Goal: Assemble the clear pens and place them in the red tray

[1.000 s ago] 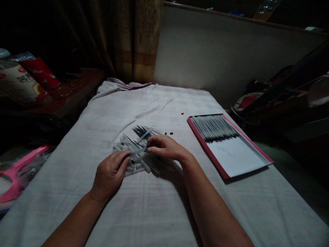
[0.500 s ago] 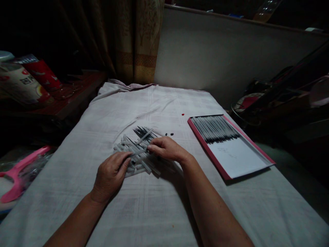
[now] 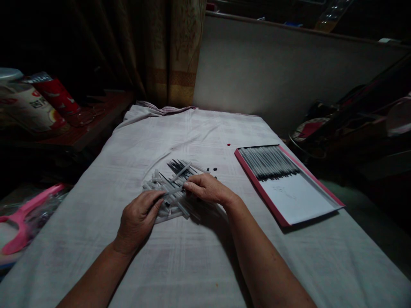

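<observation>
Between my hands, low over the pile, is a translucent grey pen [image 3: 174, 191]. My left hand [image 3: 137, 217] pinches its left end between thumb and fingers. At the other end, my right hand [image 3: 206, 188] is closed on it, fingertips together. Below lies a loose pile of clear pen barrels [image 3: 183, 210], with dark pointed pen refills [image 3: 175, 164] at its far side. My right hand hides part of the pile. Several small black caps [image 3: 215, 169] lie just beyond that hand.
On the right, a pink-edged shallow box [image 3: 279, 216] holds a row of clear pens [image 3: 269, 160] with black ends. A tiny red piece [image 3: 228, 144] rests on the white cloth [image 3: 180, 265]. Jars [image 3: 35, 111] stand on a side table at left, above a pink plastic object [image 3: 21, 222].
Both hands keep their hold on the pen with hardly any movement. The right hand has shifted very slightly; the whole view has tilted a little.
</observation>
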Action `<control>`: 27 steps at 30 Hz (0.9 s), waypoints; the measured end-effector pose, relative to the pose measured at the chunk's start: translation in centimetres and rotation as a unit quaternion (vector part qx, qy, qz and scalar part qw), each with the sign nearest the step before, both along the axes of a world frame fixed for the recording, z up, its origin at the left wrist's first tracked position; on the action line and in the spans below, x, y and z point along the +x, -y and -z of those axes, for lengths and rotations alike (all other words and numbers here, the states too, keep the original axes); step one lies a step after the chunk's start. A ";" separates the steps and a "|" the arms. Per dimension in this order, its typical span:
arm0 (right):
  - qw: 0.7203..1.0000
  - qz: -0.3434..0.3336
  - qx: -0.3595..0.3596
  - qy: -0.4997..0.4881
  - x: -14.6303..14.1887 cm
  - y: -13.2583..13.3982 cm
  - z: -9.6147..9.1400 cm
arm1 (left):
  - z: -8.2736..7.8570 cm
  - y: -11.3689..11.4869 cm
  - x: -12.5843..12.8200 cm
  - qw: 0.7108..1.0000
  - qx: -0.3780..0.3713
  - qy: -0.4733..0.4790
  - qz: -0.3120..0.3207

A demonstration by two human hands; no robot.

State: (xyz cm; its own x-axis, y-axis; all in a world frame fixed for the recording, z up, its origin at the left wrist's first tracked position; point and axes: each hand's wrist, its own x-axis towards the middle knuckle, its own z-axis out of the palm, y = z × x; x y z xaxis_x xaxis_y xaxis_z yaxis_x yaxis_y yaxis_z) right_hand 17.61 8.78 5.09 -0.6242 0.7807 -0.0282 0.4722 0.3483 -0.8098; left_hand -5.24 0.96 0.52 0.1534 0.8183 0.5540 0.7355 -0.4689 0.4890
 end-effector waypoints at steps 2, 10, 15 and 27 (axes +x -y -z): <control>1.000 -0.006 0.006 -0.003 0.1 0.0 0.0 | 0.0 0.0 0.0 1.000 -0.006 0.003 0.000; 1.000 0.004 -0.026 -0.018 -0.2 0.0 0.1 | 0.2 0.0 -0.2 0.999 0.049 -0.010 0.008; 0.997 0.025 -0.049 -0.053 -0.7 0.3 0.5 | 0.3 -0.2 -0.4 0.996 0.091 -0.018 0.013; 0.987 0.130 0.031 -0.085 1.3 4.4 1.8 | -0.2 0.0 0.6 0.990 0.079 -0.102 0.057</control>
